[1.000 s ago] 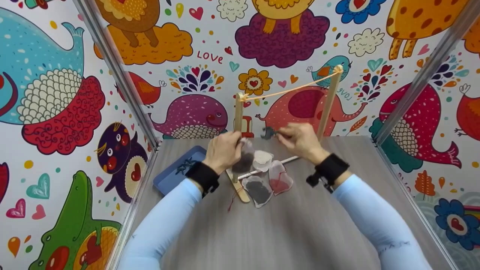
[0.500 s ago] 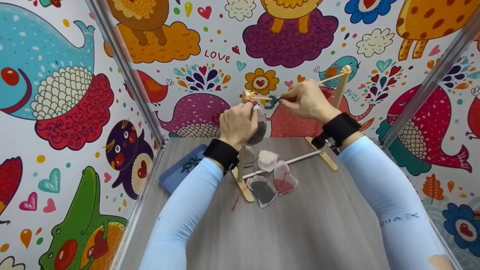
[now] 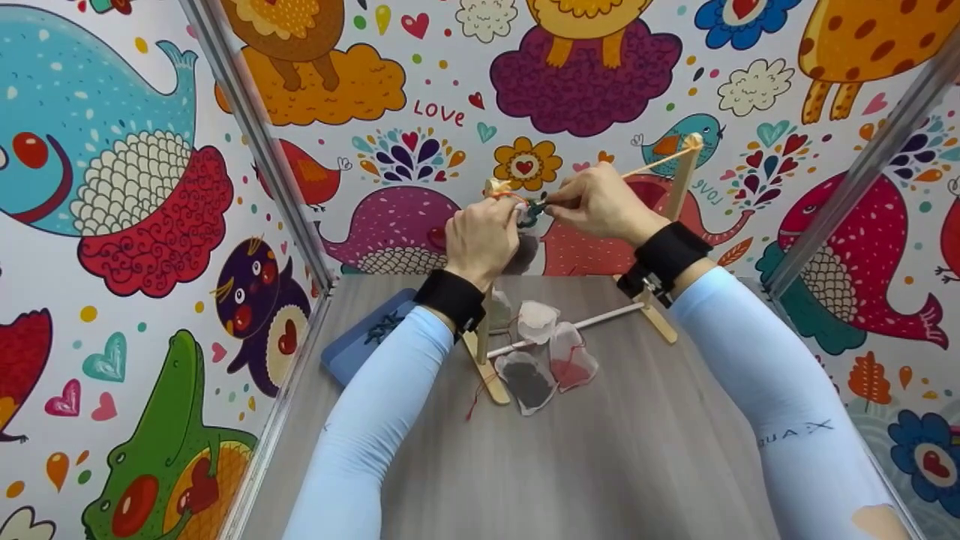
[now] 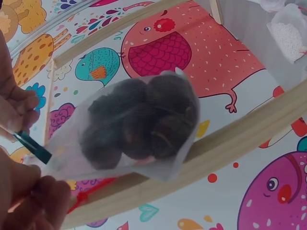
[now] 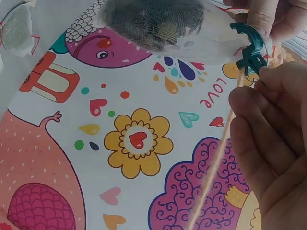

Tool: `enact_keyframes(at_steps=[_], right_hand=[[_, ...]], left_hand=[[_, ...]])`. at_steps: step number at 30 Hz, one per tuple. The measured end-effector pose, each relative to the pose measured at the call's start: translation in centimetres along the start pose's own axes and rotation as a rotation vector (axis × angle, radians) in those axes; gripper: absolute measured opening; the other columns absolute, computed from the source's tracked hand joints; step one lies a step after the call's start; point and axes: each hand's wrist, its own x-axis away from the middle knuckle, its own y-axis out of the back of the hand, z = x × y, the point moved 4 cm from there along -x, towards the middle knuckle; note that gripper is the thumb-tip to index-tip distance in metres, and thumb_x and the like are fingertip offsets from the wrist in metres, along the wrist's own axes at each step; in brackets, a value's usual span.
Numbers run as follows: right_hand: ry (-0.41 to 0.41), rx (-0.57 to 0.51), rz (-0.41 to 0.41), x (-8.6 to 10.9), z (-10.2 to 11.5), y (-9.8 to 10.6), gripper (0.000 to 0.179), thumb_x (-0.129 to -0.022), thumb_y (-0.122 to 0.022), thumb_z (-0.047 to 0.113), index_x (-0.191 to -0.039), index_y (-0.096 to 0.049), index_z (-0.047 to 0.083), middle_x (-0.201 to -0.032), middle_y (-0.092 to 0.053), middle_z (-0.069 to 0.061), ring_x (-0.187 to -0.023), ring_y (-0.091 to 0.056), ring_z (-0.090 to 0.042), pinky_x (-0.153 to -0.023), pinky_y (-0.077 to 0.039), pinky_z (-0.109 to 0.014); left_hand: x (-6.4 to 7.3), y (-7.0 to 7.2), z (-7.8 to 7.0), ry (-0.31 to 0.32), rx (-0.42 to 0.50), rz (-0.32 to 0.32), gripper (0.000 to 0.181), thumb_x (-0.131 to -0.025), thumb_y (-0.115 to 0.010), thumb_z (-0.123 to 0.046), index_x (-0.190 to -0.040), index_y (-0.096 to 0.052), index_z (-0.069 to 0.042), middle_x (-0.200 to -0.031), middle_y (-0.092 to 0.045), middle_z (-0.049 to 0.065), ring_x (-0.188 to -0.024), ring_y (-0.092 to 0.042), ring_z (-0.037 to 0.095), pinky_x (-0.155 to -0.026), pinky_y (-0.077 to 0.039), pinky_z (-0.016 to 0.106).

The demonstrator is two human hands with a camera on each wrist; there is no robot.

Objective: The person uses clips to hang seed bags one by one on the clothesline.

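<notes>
My left hand (image 3: 484, 238) pinches the gathered neck of a white mesh drawstring bag (image 4: 139, 120) beside the left end of a thin cord (image 3: 660, 160). Dark round pieces fill the bag, which hangs below the fingers; a red drawstring shows near its neck. Between the thumb and fingers of my right hand (image 3: 600, 201) is a small dark green plastic clip (image 5: 254, 50). In the right wrist view its curved jaws stand apart, by the bag's neck and the cord. Whether the clip touches the cord I cannot tell.
Wooden posts (image 3: 681, 184) hold up the cord, with a white rod (image 3: 611, 314) low between them. Several mesh bags (image 3: 525, 381) lie on the grey table (image 3: 570, 465) by the left foot. A blue tray (image 3: 346, 352) of dark green clips (image 3: 384, 327) stands left.
Both hands have risen to the cord's height, lifting the bag and the clip. In the last half second the right hand has moved left, bringing the clip to the bag's neck.
</notes>
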Motion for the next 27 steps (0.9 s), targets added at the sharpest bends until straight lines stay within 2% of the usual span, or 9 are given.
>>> enact_keyframes(at_steps=[2,5,7,9,13,17,21,23,27], right_hand=[[-0.015,0.012,0.003,0.2,0.0,-0.2,0.021,-0.092,-0.086,0.009,-0.11,-0.088,-0.001,-0.084,-0.081,-0.018,-0.067,-0.075,-0.024,-0.063,-0.048,-0.01],[-0.046,0.018,0.002,0.6,0.0,-0.7,0.032,-0.091,-0.088,0.015,-0.118,-0.086,-0.002,-0.094,-0.084,-0.018,-0.077,-0.083,-0.03,-0.07,-0.065,-0.026],[-0.061,0.015,-0.002,1.1,0.0,-1.2,0.033,-0.093,-0.088,0.016,-0.12,-0.085,-0.003,-0.095,-0.085,-0.018,-0.08,-0.084,-0.03,-0.072,-0.069,-0.04],[-0.07,0.014,-0.013,1.6,0.0,-1.7,0.034,-0.095,-0.087,0.017,-0.122,-0.084,-0.003,-0.096,-0.086,-0.019,-0.08,-0.084,-0.031,-0.073,-0.069,-0.048],[-0.082,0.022,-0.033,3.1,-0.3,-3.0,0.024,-0.098,-0.085,0.017,-0.115,-0.086,0.0,-0.095,-0.086,-0.017,-0.079,-0.083,-0.031,-0.074,-0.068,-0.05],[-0.113,0.037,-0.016,4.9,-1.2,-4.5,0.016,-0.101,-0.081,0.014,-0.108,-0.087,0.002,-0.095,-0.087,-0.015,-0.079,-0.081,-0.03,-0.074,-0.065,-0.046],[-0.193,0.041,0.024,7.1,-2.5,-5.8,0.017,-0.102,-0.079,0.014,-0.11,-0.087,0.001,-0.096,-0.086,-0.015,-0.082,-0.08,-0.029,-0.076,-0.065,-0.046],[-0.233,0.039,0.046,8.3,-3.3,-6.4,0.018,-0.101,-0.079,0.014,-0.112,-0.086,0.001,-0.098,-0.086,-0.017,-0.085,-0.081,-0.032,-0.079,-0.067,-0.049],[-0.323,0.043,0.094,10.9,-5.0,-7.3,0.025,-0.099,-0.082,0.017,-0.118,-0.084,0.0,-0.109,-0.085,-0.02,-0.097,-0.082,-0.039,-0.088,-0.068,-0.055]], left_hand=[[0.1,0.0,0.1,-0.004,0.002,-0.003,0.023,-0.109,-0.071,-0.029,-0.109,-0.085,-0.011,-0.089,-0.083,0.01,-0.075,-0.081,0.036,-0.063,-0.064,0.05],[0.2,0.2,0.4,-0.007,0.007,0.005,0.022,-0.108,-0.072,-0.028,-0.105,-0.084,-0.01,-0.088,-0.083,0.011,-0.076,-0.081,0.036,-0.065,-0.064,0.051],[0.4,0.1,0.6,-0.008,0.006,0.019,0.023,-0.107,-0.073,-0.028,-0.101,-0.082,-0.009,-0.088,-0.083,0.012,-0.077,-0.081,0.037,-0.066,-0.064,0.052],[0.7,0.0,0.9,-0.008,0.012,0.042,0.024,-0.107,-0.074,-0.028,-0.097,-0.081,-0.008,-0.087,-0.083,0.012,-0.077,-0.08,0.038,-0.066,-0.064,0.053],[1.4,-0.3,1.6,-0.022,0.052,0.074,0.027,-0.107,-0.075,-0.029,-0.092,-0.079,-0.008,-0.087,-0.084,0.012,-0.076,-0.08,0.038,-0.066,-0.063,0.053],[2.3,-0.4,2.9,-0.056,0.139,0.056,0.022,-0.105,-0.077,-0.027,-0.094,-0.083,-0.009,-0.087,-0.084,0.011,-0.072,-0.079,0.033,-0.065,-0.063,0.049],[3.7,-0.4,5.8,-0.047,0.175,0.01,0.02,-0.103,-0.074,-0.023,-0.097,-0.084,-0.007,-0.088,-0.085,0.011,-0.072,-0.078,0.031,-0.067,-0.063,0.047],[4.7,-0.6,8.0,-0.005,0.156,0.005,0.02,-0.104,-0.073,-0.021,-0.098,-0.084,-0.006,-0.089,-0.085,0.012,-0.073,-0.078,0.031,-0.067,-0.063,0.047],[7.4,-2.0,12.8,0.114,0.09,0.056,0.017,-0.102,-0.073,-0.017,-0.099,-0.082,-0.003,-0.089,-0.083,0.016,-0.075,-0.078,0.035,-0.069,-0.064,0.049]])
